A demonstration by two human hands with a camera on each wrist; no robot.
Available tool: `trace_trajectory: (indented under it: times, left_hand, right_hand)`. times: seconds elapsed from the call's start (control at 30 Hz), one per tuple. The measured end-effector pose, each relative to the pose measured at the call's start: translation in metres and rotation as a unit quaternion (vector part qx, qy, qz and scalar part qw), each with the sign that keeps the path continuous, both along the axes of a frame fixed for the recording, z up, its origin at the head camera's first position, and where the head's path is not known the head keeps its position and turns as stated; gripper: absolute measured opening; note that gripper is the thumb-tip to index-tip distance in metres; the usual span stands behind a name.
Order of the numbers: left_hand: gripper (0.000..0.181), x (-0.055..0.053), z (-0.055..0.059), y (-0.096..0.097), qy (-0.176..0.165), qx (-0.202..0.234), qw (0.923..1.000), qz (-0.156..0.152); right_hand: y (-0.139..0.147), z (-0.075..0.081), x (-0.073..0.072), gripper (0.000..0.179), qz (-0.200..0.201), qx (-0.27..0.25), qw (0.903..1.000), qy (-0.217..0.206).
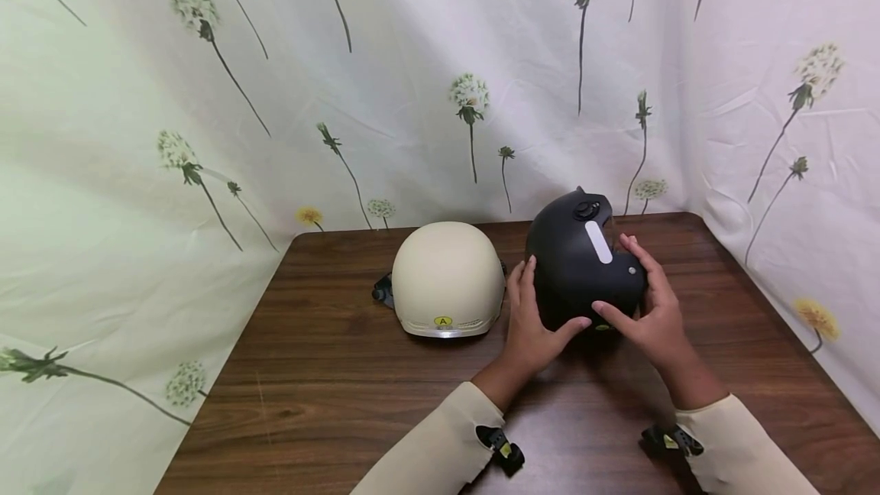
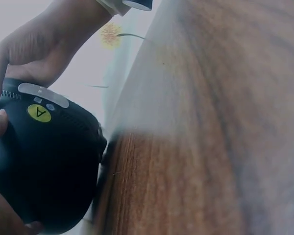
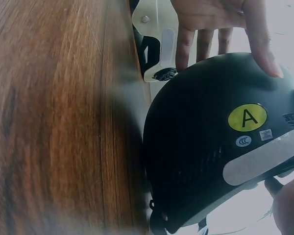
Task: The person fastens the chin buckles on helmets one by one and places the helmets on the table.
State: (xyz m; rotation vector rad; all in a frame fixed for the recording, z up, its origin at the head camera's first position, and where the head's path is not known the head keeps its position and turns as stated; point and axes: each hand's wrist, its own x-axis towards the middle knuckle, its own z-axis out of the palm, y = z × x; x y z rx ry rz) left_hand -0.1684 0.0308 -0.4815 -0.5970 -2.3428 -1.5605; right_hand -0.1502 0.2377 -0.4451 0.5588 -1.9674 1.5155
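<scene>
A black helmet [image 1: 564, 281], probably light, stiff and slick, best held low on both sides, is tilting between the left hand [image 1: 531, 333] and right hand [image 1: 658, 321], both gripping it, beside a cream helmet [image 1: 447, 273]; table [image 1: 330, 396] contact is looking uncertain.

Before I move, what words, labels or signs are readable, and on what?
"A": yellow sticker on black helmet.
"A": yellow sticker on cream helmet.
Probably "CCC": round label on black helmet.
Too small to read: square label beside it, marks below cream helmet's sticker, any print on yellow wristband patches.
</scene>
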Motion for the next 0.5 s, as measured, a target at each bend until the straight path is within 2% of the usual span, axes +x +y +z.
trace_trajectory:
  times: [0.17,0.33,0.5]
  left_hand:
    - [0.121,-0.0007,0.0007,-0.0006,0.012,-0.002,0.9998,0.014]
    - [0.125,-0.0006,0.0028,-0.0010,0.011,-0.002,0.9998,0.016]
    - [0.131,-0.0022,0.0019,-0.0010,0.016,-0.007,0.9996,0.024]
  right_hand:
    - [-0.0007,-0.0024,0.0005,0.108,0.009,0.007,0.9999,-0.003]
    - [-0.0013,-0.0021,0.0011,0.103,0.018,-0.005,0.9998,0.003]
    - [-0.0013,-0.0022,0.0017,0.099,0.025,-0.020,0.9994,-0.010]
